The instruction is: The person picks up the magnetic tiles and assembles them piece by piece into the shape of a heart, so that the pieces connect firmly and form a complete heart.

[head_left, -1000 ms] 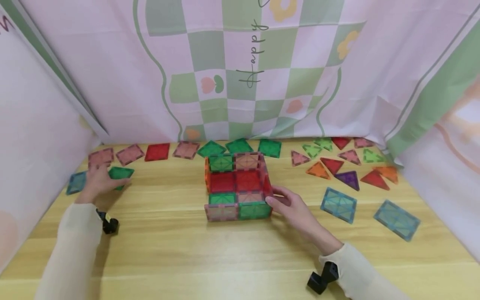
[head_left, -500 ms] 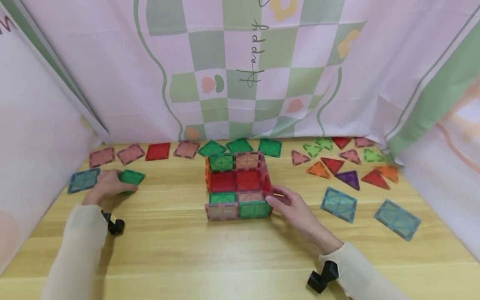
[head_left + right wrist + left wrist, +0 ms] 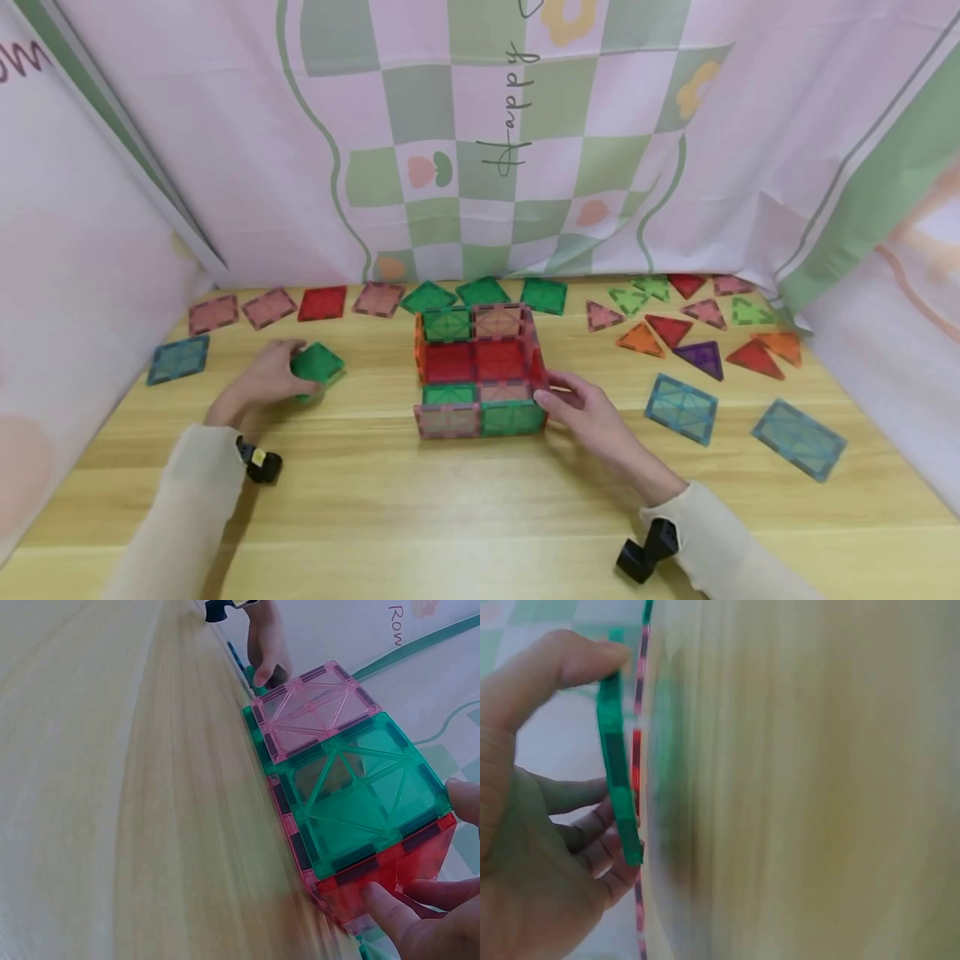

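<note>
In the head view my left hand [image 3: 262, 379] pinches a green square magnetic tile [image 3: 318, 363] by its edges, above the left part of the table. The left wrist view shows the tile [image 3: 615, 765] edge-on between thumb and fingers, raised off the wood. At centre stands an open-topped box of magnetic tiles [image 3: 510, 418], with red tiles inside and green, pink and orange walls. My right hand [image 3: 592, 417] holds the box's near right corner. In the right wrist view its fingers lie against a red wall tile [image 3: 420, 862], and the thumb touches the green wall's edge.
Pink square tiles [image 3: 213, 314], a red one [image 3: 322, 303] and green ones [image 3: 543, 296] line the back. A blue rectangle [image 3: 177, 359] lies far left. Two blue rectangles [image 3: 681, 408] and several triangles [image 3: 701, 358] lie right. Curtains [image 3: 480, 167] bound the table's back and sides.
My left hand has lifted the green tile from beside the left blue rectangle and carried it right, toward the box. The right hand stays at the box's corner.
</note>
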Demonstrator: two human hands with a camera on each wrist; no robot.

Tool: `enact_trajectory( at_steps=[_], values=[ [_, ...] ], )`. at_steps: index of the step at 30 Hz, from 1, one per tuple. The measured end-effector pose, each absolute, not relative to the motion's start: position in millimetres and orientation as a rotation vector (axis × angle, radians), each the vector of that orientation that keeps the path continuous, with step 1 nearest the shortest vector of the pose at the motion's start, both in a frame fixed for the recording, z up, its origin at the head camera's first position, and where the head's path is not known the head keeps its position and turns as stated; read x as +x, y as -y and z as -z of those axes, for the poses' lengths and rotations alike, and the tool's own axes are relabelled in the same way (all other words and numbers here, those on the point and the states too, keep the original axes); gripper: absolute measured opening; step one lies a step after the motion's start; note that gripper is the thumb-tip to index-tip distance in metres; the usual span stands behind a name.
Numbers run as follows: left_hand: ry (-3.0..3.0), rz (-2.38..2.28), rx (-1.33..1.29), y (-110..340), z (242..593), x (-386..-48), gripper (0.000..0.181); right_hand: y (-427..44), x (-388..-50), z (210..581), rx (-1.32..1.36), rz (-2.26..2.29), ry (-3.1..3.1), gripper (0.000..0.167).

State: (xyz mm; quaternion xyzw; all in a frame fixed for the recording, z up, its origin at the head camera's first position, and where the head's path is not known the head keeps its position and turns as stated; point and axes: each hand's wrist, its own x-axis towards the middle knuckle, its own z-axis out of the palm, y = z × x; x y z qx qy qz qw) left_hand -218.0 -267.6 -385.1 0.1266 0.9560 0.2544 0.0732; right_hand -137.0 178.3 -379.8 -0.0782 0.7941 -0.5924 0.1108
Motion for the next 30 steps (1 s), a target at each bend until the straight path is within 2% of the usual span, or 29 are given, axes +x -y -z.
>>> enact_trajectory(
  at_steps=[10,19,30],
  values=[
    [-2.765,-1.051,0.486,237,384,-200,0.076,-176,-136,377,-0.240,1.740,-2.336,0.054],
    [-2.467,-1.459,0.712,193,383,-186,0.084,-176,-137,378,-0.230,1.718,-2.352,0.055],
    [-2.186,-1.581,0.812,156,383,-178,0.086,-177,-137,378,-0.241,1.721,-2.346,0.056]
  ],
)
